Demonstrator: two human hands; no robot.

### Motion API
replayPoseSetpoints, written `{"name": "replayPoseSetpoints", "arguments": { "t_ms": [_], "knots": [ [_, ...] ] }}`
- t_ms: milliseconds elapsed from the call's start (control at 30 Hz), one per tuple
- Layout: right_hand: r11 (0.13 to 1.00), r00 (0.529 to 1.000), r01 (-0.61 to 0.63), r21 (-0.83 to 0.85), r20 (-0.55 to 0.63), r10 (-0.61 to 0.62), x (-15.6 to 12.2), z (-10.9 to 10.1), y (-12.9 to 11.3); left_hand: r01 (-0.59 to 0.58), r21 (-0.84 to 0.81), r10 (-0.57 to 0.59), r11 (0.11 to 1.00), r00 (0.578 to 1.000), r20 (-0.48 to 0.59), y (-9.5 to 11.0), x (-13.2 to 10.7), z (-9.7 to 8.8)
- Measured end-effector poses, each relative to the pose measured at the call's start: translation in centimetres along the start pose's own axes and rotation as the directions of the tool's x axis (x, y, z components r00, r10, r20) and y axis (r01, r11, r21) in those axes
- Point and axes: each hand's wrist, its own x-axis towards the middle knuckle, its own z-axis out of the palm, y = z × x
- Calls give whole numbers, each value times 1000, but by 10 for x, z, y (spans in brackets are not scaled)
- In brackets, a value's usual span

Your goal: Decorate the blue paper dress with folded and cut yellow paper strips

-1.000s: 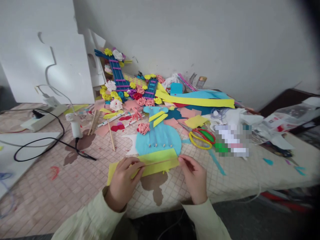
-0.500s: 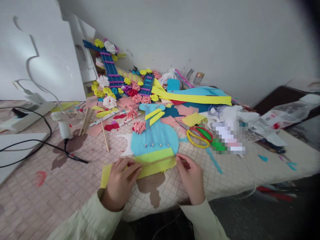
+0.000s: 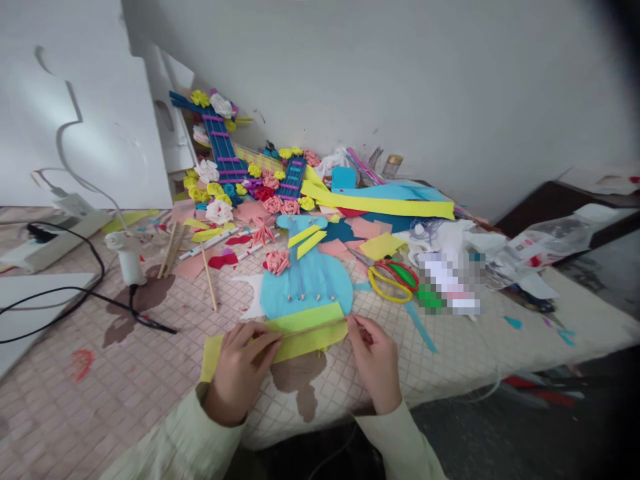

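Observation:
A strip of yellow crepe paper (image 3: 313, 342) lies near the table's front edge, with a thin wooden stick (image 3: 313, 329) lengthwise over it. My left hand (image 3: 245, 363) rests on the strip's left part, its thumb and fingers pinched on the stick. At the strip's right end, my right hand (image 3: 374, 357) pinches the stick's other end; its curled fingers are partly hidden. Just behind the strip lies a blue guitar-shaped cutout (image 3: 305, 283) with strings, small pegs and two yellow strips (image 3: 311, 244) on its neck. A pink paper flower (image 3: 277, 262) sits at its left edge.
Scissors (image 3: 390, 285) with yellow and red handles lie right of the cutout. A glue gun (image 3: 131, 260) with a black cable stands at left, near a power strip (image 3: 55, 243). Paper flowers (image 3: 219, 211) and decorated dark-blue guitars (image 3: 220, 143) are heaped by the wall.
The view has shifted slightly, so the scene sits a little lower. Both hands keep the same pinch on the stick over the yellow strip.

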Motion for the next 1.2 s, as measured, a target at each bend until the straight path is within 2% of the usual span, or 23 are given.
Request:
{"name": "replayPoseSetpoints", "arguments": {
  "t_ms": [367,667,833,1033,1200],
  "knots": [
    [994,999,-36,-100,1,37,3,2,-2,5,-21,-5,1000,1000,-15,1,5,-2],
    [992,999,-35,-118,-5,35,2,3,0,-9,-37,7,999,999,-39,-1,1,0],
    [994,1000,-23,-110,-8,22,3,4,-2,-52,25,53,998,998,-22,0,1,2],
    [996,1000,-3,-88,6,4,3,5,-5,-124,40,122,991,991,53,0,7,4],
    [998,999,15,-54,48,-13,3,0,-4,-160,13,160,987,987,8,-1,7,3]
  ]
}}
